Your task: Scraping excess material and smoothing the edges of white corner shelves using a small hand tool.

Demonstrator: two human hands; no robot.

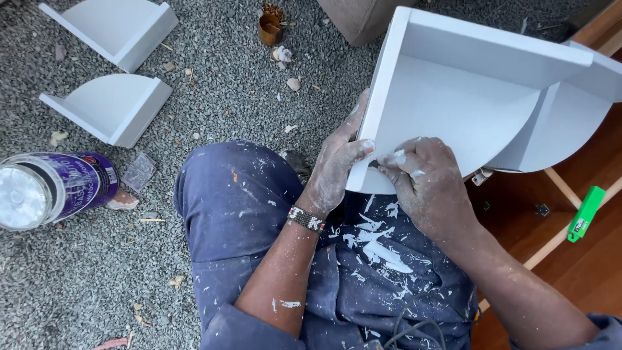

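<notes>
Your left hand (335,165), dusted white, clamps the near left edge of the white-painted wooden corner shelf (453,97) that rests on your lap, thumb over the front face and fingers wrapped behind the side wall. Your right hand (427,185) lies on the same lower edge, just beside the left, its fingertips (396,157) pinched together against the white surface; whether something small sits between them you cannot tell. A beaded wristband (305,219) in black, white and red circles your left wrist.

The shelf fills the view from twelve to three o'clock, its quarter-round board and two upright walls open toward you. Beneath it, your blue work trousers (259,214) are streaked with white paste.

At nine o'clock a cylindrical can with a purple label and shiny metal lid (55,188) lies on its side on the grey gravel (97,272). At ten and eleven o'clock two more small white corner shelves (107,107) (116,26) rest on the gravel, well apart from your hands. At twelve o'clock stands a small rusty brown tin (270,29). At three o'clock a bright green plastic tool (585,214) lies on the reddish wooden surface (583,272).
</notes>
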